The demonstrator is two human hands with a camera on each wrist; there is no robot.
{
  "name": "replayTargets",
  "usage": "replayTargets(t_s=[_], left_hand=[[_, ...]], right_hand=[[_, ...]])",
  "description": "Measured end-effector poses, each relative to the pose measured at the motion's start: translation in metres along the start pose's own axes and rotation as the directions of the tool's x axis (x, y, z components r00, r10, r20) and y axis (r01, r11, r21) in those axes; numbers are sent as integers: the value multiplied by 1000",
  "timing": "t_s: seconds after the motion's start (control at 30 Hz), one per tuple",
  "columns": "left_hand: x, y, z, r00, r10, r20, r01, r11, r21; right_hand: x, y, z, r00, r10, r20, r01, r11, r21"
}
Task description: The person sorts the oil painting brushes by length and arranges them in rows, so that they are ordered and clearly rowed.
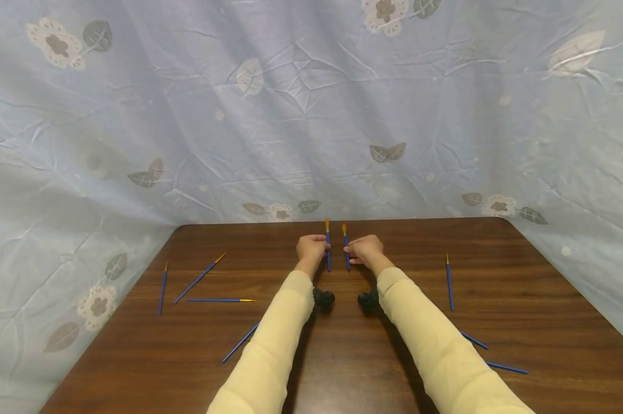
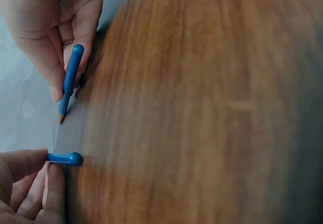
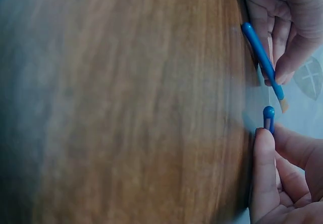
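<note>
In the head view my left hand (image 1: pixel 311 248) pinches a blue-handled paintbrush (image 1: pixel 329 261), its yellow bristle end toward the table's back edge. A short gap to the right, my right hand (image 1: pixel 367 250) pinches a second blue paintbrush (image 1: pixel 348 261), with bristles also pointing away. The two brushes stand nearly parallel and apart. In the left wrist view the left hand's fingers (image 2: pixel 25 163) hold a brush (image 2: pixel 64 158) by its handle, seen from the rounded end. The right wrist view has the right hand (image 3: pixel 282 173) around its brush (image 3: pixel 269 114).
On the brown wooden table (image 1: pixel 337 374), several more blue brushes lie on the left, such as one slanted brush (image 1: pixel 200 280) and one sideways brush (image 1: pixel 213 300). Others lie to the right, including an upright-lying brush (image 1: pixel 449 284). A patterned curtain (image 1: pixel 301 115) hangs behind.
</note>
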State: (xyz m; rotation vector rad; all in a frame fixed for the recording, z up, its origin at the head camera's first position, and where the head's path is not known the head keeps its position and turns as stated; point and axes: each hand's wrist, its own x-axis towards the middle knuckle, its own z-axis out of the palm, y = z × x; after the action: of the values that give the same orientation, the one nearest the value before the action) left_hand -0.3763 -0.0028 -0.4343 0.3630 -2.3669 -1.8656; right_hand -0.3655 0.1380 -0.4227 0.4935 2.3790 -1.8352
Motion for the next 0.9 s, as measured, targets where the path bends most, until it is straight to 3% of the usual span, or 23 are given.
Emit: replayTargets(t_s=[0.23,0.43,0.9], left_hand=[[-7,3,-1,998,56,-8,-56,995,86],[-13,3,-2,995,100,-22,-94,977,189],[-5,-1,2,994,109,-21,-100,961,257]], right_hand=[[2,2,3,997,-55,-51,52,997,-65],[1,4,4,997,-59,-47,56,996,-68],[1,4,2,999,-27,-34,26,999,-48]])
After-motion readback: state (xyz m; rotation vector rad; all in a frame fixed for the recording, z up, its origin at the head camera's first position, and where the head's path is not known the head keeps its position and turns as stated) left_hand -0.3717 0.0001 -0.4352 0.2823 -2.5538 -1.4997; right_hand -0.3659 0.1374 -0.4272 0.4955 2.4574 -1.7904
